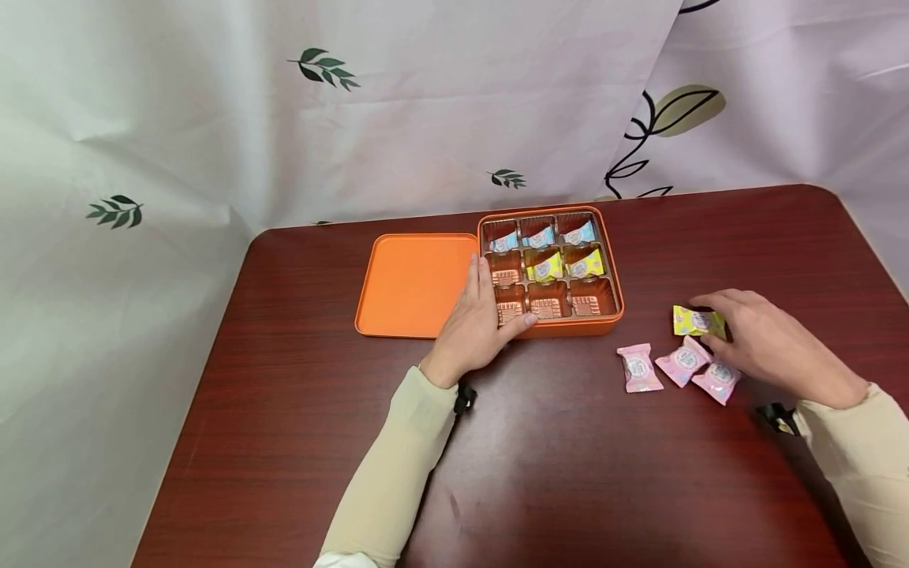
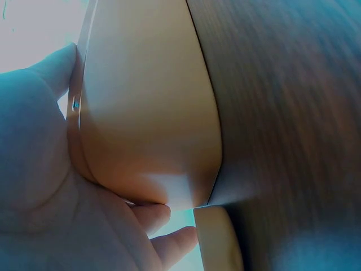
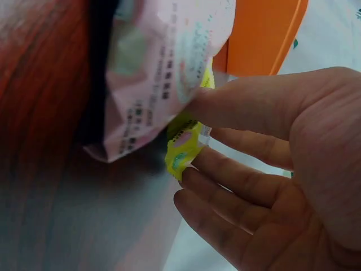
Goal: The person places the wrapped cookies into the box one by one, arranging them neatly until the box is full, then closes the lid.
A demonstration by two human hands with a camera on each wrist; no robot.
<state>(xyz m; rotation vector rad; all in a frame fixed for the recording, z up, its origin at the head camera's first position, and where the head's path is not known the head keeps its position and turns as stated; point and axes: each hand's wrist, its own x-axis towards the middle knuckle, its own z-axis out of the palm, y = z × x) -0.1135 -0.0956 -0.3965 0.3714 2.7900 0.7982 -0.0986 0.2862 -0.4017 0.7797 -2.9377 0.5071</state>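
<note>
An orange box [image 1: 611, 315] with a divided brown tray holds three blue-wrapped candies in its back row and two yellow-wrapped ones in the middle row. My left hand [image 1: 470, 325] rests against the box's front left corner, its thumb along the front rim and its straight fingers along the left side. Over on the right, a yellow-wrapped candy [image 1: 689, 321] lies between the thumb and fingers of my right hand [image 1: 770, 339]. The right wrist view shows those fingertips pinching the yellow wrapper [image 3: 183, 149], partly behind a pink-wrapped candy [image 3: 146, 73].
Left of the box lies a flat orange lid [image 1: 415, 288]. Three pink candies are near my right hand: one apart [image 1: 640, 368], and a pair, the nearer candy [image 1: 717, 381] touching or nearly touching the other [image 1: 684, 361]. A patterned cloth [image 1: 426, 118] hangs behind the dark red table [image 1: 284, 442].
</note>
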